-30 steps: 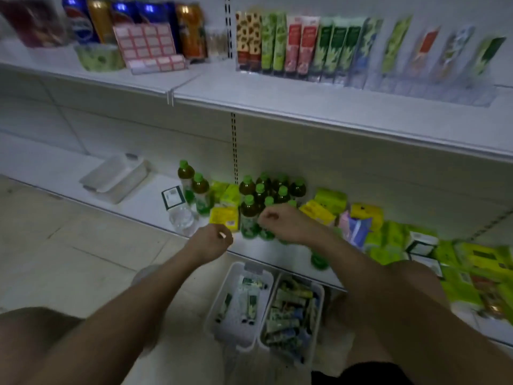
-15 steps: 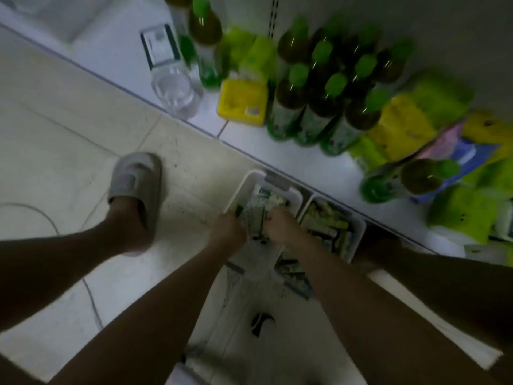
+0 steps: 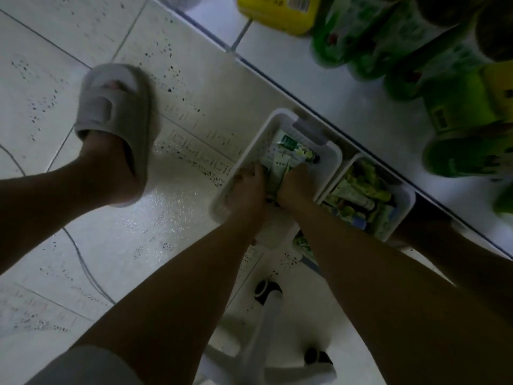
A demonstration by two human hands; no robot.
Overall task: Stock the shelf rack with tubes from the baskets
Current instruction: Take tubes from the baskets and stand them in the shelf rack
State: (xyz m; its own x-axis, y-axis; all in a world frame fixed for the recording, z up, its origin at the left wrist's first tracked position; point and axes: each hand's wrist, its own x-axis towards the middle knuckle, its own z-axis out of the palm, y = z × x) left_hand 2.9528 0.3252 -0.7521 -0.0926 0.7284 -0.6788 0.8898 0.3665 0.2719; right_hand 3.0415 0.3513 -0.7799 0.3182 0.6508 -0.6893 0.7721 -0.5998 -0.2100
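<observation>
Two white baskets stand side by side on the floor against the bottom shelf. Both my hands reach into the left basket [image 3: 329,151]. My left hand [image 3: 247,184] and my right hand [image 3: 295,184] close from either side around a bunch of white and green tubes [image 3: 280,162] lying in it. The right basket [image 3: 404,207] holds several more tubes [image 3: 358,198] in green, yellow and white. The scene is dim and the fingertips are hidden among the tubes.
The bottom shelf [image 3: 319,70] runs diagonally at top right with green bottles [image 3: 369,43] and a yellow pack [image 3: 277,9]. A foot in a grey slipper [image 3: 116,112] stands at left. A white stool base [image 3: 266,343] is under me, and a cable [image 3: 80,262] crosses the tiles.
The view dropped from the shelf rack to the floor. Both hands came down from bottle height into the left basket and closed on the tubes.
</observation>
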